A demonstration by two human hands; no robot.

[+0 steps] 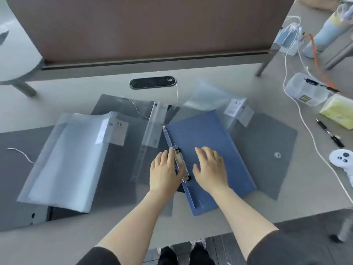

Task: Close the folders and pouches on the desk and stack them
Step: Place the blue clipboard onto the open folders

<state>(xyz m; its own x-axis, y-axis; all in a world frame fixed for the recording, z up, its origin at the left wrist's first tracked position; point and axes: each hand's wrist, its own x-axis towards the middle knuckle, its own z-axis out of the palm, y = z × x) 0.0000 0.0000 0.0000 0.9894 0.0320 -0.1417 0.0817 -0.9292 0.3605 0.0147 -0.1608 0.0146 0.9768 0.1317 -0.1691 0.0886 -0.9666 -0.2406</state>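
Observation:
A blue folder lies in the middle of the desk with a metal clip along its left side. My left hand rests against the clip, thumb and fingers beside it. My right hand lies flat, fingers spread, on the blue cover. To the left lies an open clear display book marked "20", its translucent pages raised. A grey snap pouch with an open clear flap marked "A4" lies to the right, partly under the blue folder. A dark grey folder shows behind.
A brown divider panel stands at the back with a black cable port before it. On the right are a white cable, a clear box, yellow tissue pack, black pen and white controller.

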